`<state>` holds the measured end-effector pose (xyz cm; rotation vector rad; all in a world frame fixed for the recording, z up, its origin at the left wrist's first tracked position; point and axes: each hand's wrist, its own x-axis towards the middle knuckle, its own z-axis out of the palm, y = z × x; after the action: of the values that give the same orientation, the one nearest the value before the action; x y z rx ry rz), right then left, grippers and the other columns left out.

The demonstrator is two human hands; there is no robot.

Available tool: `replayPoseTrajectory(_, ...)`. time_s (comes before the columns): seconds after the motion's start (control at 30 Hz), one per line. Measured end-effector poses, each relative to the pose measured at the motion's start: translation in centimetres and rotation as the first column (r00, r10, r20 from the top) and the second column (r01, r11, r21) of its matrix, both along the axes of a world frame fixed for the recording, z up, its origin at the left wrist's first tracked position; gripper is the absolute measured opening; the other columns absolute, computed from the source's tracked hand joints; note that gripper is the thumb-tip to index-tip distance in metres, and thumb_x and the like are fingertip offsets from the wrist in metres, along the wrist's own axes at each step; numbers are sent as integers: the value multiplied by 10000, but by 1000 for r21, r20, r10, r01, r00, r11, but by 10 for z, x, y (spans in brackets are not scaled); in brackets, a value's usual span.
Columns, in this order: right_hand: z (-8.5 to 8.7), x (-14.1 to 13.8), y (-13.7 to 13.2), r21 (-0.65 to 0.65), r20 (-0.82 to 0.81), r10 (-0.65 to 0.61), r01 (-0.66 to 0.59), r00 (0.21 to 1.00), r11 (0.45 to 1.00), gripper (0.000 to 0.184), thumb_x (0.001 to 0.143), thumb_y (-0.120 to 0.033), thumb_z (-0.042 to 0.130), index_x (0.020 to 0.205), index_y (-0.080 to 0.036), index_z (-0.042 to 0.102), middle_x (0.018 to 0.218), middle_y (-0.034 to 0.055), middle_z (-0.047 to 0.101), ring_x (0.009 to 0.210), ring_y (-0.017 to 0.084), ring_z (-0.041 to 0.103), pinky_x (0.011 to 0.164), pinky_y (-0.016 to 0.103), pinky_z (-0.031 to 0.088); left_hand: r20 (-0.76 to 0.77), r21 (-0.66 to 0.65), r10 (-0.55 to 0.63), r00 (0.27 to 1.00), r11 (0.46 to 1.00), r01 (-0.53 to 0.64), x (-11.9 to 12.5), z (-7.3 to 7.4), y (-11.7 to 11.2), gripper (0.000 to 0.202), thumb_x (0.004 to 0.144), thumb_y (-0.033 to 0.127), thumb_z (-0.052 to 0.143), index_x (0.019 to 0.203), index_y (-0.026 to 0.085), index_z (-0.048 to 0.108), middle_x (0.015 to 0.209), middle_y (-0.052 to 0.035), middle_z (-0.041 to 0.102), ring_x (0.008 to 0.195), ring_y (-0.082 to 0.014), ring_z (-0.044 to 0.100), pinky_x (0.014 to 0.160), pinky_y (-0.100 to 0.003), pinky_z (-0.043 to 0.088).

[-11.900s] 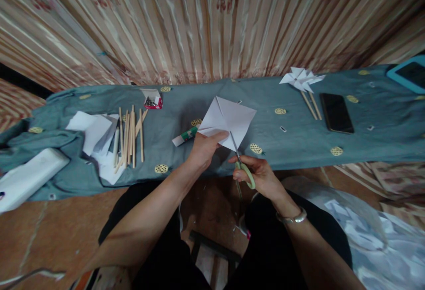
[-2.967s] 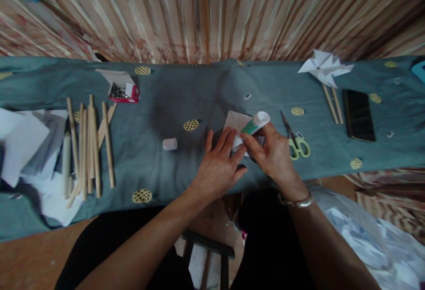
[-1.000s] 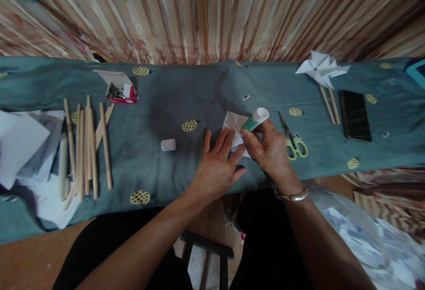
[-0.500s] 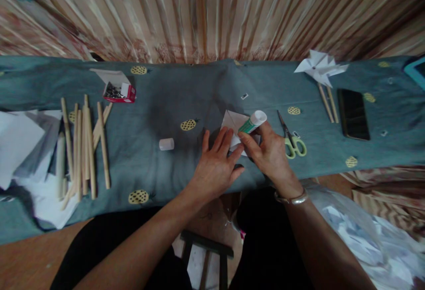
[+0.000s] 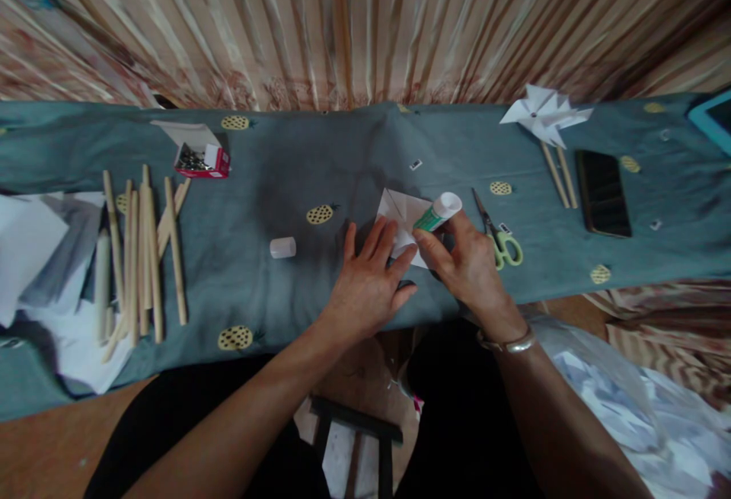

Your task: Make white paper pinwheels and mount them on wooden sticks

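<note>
My left hand [image 5: 368,282] lies flat with fingers spread on a white folded paper square [image 5: 401,213], pressing it onto the grey-blue cloth [image 5: 320,171]. My right hand [image 5: 465,259] grips a green and white glue stick [image 5: 437,213], tilted with its lower end down on the paper. The glue stick's white cap [image 5: 282,247] lies on the cloth to the left of my hands. Green-handled scissors [image 5: 496,236] lie just right of my right hand.
Several wooden sticks [image 5: 140,251] and loose white paper [image 5: 34,255] lie at the left. A small red box of pins [image 5: 199,160] sits at the back left. Two finished paper pinwheels on sticks [image 5: 545,118] and a black phone [image 5: 602,193] lie at the right.
Earlier I held the paper up and cut it with the scissors. Now the scissors lie on the cloth and the glue stick is in my right hand. Over the last second hardly anything moved.
</note>
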<state>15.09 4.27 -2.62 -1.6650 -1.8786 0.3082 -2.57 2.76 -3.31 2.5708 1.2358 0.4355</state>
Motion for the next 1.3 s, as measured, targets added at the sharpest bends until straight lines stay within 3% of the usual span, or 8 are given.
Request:
replayPoseTrajectory(0.2,3,12,-1,65,-16,-117,117,993,991,292,872,-483,606,954,-203,598,835,83,697,797,265,668,730,414,526,-23,5,0,1000,1000,0,0,2,0,533,874,428,631,1345,195,541,1497,-224,429,1433,-362,337,1131,-676,214)
replayPoseTrajectory(0.33,7,25,3,113,-344,-200,252,918,961,252,850,-416,660,972,-200,615,892,71,703,806,225,678,751,398,543,-32,-3,-5,999,1000,5,-1,1,0,513,889,421,610,1340,186,540,1509,-235,404,1442,-369,317,1136,-672,199)
replayPoseTrajectory(0.43,6,27,7,72,-635,-167,273,754,959,207,804,-369,720,908,-205,649,870,30,700,793,175,674,779,357,551,-15,4,-14,1000,1000,14,-1,-3,-1,550,898,421,597,1376,170,493,1521,-237,384,1450,-372,297,1140,-668,191)
replayPoseTrajectory(0.53,5,24,11,-56,-863,-164,232,477,971,185,772,-379,757,824,-217,683,805,-18,679,730,114,645,755,291,555,34,52,-26,999,998,24,-3,-3,0,603,913,439,568,1424,158,414,1536,-222,367,1464,-354,266,1154,-656,164)
replayPoseTrajectory(0.7,9,20,10,-153,-969,-176,138,174,979,236,686,-393,836,698,-218,678,719,-48,661,688,82,629,675,217,554,151,143,67,986,986,-89,-34,12,12,526,940,429,519,1394,181,423,1498,-165,443,1428,-291,347,1183,-583,149)
replayPoseTrajectory(0.83,14,17,6,-208,-962,-224,117,155,971,268,612,-409,878,668,-213,705,719,-36,685,638,71,605,577,174,521,151,112,307,939,939,-325,-86,23,25,501,810,378,700,1260,204,564,1348,-130,576,1263,-323,515,1110,-576,311)
replayPoseTrajectory(1.0,16,13,1,-231,-951,-235,47,199,972,245,610,-388,879,695,-210,733,778,-18,723,573,52,569,515,167,487,117,-31,339,933,941,-338,-130,20,29,334,756,266,700,1084,205,672,1147,-83,678,1102,-280,614,971,-435,496)
replayPoseTrajectory(1.3,11,-31,-14,-297,-955,-279,-290,101,910,278,556,-295,905,736,-202,715,784,-11,735,736,123,692,762,269,590,233,-8,276,933,960,-282,-110,22,16,241,827,220,647,1063,199,687,1040,-62,724,993,-223,666,906,-372,536)
